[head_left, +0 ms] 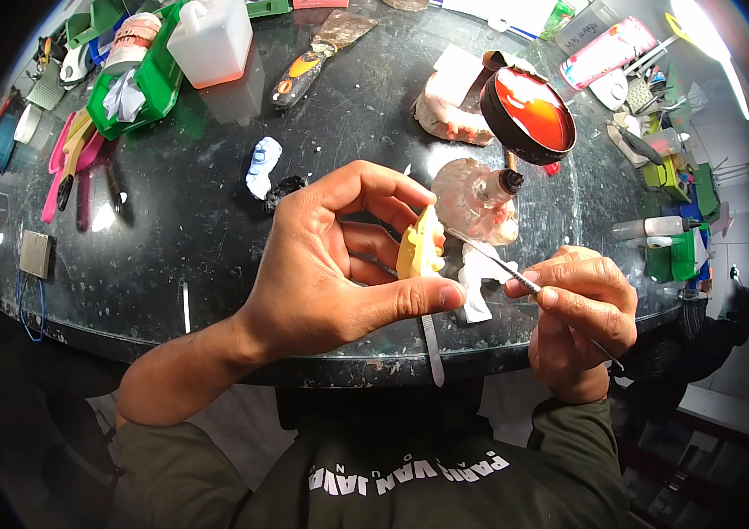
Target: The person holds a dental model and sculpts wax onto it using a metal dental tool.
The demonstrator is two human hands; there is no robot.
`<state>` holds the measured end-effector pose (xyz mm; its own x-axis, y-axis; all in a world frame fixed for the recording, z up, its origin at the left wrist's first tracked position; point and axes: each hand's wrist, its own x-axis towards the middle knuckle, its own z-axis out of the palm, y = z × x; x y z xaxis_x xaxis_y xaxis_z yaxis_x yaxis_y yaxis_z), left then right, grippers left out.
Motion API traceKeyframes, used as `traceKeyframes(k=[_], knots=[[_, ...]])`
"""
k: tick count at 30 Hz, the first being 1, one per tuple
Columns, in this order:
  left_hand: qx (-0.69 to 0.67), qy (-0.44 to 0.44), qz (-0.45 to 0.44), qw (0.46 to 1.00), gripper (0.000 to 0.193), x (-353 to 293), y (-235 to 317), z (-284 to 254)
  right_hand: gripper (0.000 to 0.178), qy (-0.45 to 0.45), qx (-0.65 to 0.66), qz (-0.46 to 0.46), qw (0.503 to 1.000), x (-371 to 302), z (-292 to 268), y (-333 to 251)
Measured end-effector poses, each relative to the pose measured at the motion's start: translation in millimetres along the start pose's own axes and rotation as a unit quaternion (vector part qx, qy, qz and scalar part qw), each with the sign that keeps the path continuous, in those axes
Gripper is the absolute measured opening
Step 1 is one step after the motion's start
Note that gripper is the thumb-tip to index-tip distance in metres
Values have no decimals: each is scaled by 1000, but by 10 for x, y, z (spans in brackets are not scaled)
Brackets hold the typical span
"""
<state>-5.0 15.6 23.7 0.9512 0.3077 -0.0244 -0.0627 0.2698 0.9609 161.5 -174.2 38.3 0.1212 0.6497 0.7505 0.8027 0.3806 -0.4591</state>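
Observation:
Between the thumb and fingers of my left hand [330, 264] is a yellow dental cast [416, 247], held on edge over the bench. My right hand [586, 309] pinches a thin metal dental carver [506, 266] like a pen. Its tip reaches the tooth side of the cast; whether it touches I cannot tell. Beyond the cast stands a glass spirit burner [471, 198] with a dark wick top. A round tin of red wax [533, 110] sits tilted just above it. Below the cast lie a crumpled white piece [477, 286] and a flat metal handle [432, 351].
On the dark scratched bench [198, 194] lie a plaster spatula [317, 62] and a blue-white moulded piece [263, 167]. A plastic jug [210, 44] and a green bin [158, 97] stand far left. At the right are a spray can [608, 53] and a squeeze bottle [654, 227].

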Motion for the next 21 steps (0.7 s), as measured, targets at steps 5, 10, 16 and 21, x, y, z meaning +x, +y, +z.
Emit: traceKeyframes(k=[5, 10, 16, 21], knots=[[-14, -4, -1, 1000, 58, -5, -16, -15, 14, -10, -7, -9, 1000, 12, 0, -15], [-36, -18, 14, 999, 55, -10, -44, -24, 15, -4, -1, -13, 1000, -6, -10, -17], [1, -12, 54, 998, 51, -5, -76, -33, 19, -10, -21, -18, 1000, -22, -44, -18], [135, 24, 106, 985, 52, -2, -87, -28, 25, 139, 6, 44, 989, -34, -27, 100]])
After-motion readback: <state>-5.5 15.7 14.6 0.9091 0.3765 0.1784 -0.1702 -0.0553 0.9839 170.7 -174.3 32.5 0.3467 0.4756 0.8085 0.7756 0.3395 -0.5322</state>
